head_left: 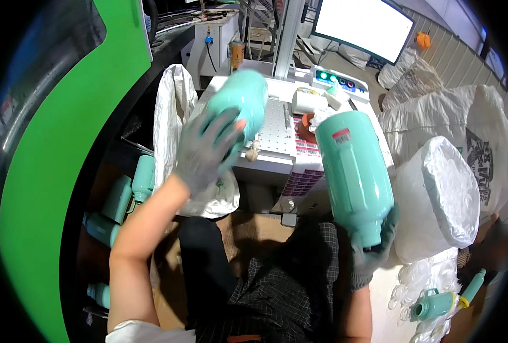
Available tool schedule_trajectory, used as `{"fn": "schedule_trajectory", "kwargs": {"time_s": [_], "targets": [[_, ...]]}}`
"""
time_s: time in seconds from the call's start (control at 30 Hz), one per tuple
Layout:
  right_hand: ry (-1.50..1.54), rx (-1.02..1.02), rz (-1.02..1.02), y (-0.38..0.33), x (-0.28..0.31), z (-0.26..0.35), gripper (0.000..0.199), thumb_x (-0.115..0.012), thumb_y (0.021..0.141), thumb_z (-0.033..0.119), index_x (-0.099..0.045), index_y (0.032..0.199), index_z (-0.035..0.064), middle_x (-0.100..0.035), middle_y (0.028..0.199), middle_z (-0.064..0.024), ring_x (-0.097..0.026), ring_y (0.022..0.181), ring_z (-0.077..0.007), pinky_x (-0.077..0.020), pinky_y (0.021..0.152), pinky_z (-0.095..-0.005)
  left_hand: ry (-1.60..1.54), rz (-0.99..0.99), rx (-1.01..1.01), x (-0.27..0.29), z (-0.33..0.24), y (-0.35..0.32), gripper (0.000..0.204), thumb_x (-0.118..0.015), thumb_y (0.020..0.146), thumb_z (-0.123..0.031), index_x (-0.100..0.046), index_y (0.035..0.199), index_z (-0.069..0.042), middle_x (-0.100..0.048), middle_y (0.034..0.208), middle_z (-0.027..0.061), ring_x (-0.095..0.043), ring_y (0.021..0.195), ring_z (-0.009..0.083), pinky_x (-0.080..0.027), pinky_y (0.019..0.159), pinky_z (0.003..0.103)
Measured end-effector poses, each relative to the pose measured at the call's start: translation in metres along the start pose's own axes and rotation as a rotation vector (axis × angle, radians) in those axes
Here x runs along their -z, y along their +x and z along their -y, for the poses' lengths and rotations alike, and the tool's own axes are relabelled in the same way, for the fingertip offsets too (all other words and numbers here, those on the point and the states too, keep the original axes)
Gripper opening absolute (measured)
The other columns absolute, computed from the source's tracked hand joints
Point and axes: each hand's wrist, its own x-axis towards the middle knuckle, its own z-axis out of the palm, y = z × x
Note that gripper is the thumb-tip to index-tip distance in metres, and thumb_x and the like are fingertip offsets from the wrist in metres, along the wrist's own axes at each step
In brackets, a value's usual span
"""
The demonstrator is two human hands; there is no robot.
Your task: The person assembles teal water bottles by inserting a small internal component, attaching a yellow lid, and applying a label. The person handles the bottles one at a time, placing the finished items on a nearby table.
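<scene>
Panel (pixel 65 114), green and curved, at far left; spare flasks (pixel 143 174) low beside it, some lying over; a dropped elbow could knock them together; white sack (pixel 169 108) between these and the table (pixel 215 84); its loose mouth might catch the forearm if the arm swings wide.

Left hand (pixel 205 146), grey glove, fingers wrapped on the near end of left flask (pixel 243 94); both blurred, so firmness of hold cannot be told; flask tilted above the perforated plate (pixel 274 123); contact with the plate cannot be told either; likely trouble is a knock on the plate's edge or the upright post (pixel 288 40), from moving quickly at a slant; a scuffed coat would follow.

Sticker sheets (pixel 308 147) hang at the table's front, right of the plate; a careless flask could drag them.

Right hand (pixel 375 246), also gloved, fingers closed about the neck end of right flask (pixel 354 166); base up, neck toward the lap; bulk sits above the grip, so a loose wrist could let it topple or twist; bag (pixel 431 206) just beside could snag the glove; small flask (pixel 434 307) lies lower right, exposed to a drop.
</scene>
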Motion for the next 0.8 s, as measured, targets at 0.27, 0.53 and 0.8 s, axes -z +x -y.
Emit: {"fn": "schedule_trajectory", "kwargs": {"time_s": [0.27, 0.53, 0.8], "targets": [[-0.35, 0.451, 0.31, 0.095, -0.217, 0.039, 0.085, -0.087, 0.077, 0.046, -0.054, 0.153, 0.0249, -0.053, 0.149, -0.0283, -0.066, 0.124, -0.0415, -0.0599, 0.092, -0.044, -0.931, 0.022, 0.562, 0.114, -0.149, -0.105, 0.084, -0.097, 0.071, -0.038, -0.057, 0.137, -0.007, -0.067, 0.124, 0.0173, -0.069, 0.107, 0.0315, -0.057, 0.092, 0.044], [-0.696, 0.406, 0.572, 0.104, -0.362, 0.047, 0.081, -0.077, 0.083, 0.049, -0.045, 0.155, 0.033, -0.042, 0.162, -0.0184, -0.07, 0.102, -0.0339, -0.0589, 0.075, -0.0471, -1.082, 0.279, 0.847, 0.113, -0.151, -0.153, 0.08, -0.095, 0.072, -0.028, -0.056, 0.138, -0.004, -0.066, 0.129, 0.0162, -0.065, 0.111, 0.0296, -0.051, 0.1, 0.044], [-0.551, 0.387, 0.401, 0.083, -0.358, 0.015, 0.071, -0.072, 0.079, 0.027, -0.055, 0.149, 0.0252, -0.047, 0.154, -0.0305, -0.073, 0.095, -0.0347, -0.0577, 0.07, -0.0496, -1.001, 0.363, 0.553, 0.101, -0.146, -0.135, 0.069, -0.091, 0.075, -0.032, -0.06, 0.129, -0.001, -0.063, 0.12, 0.0168, -0.062, 0.106, 0.0363, -0.049, 0.098, 0.047]]}}
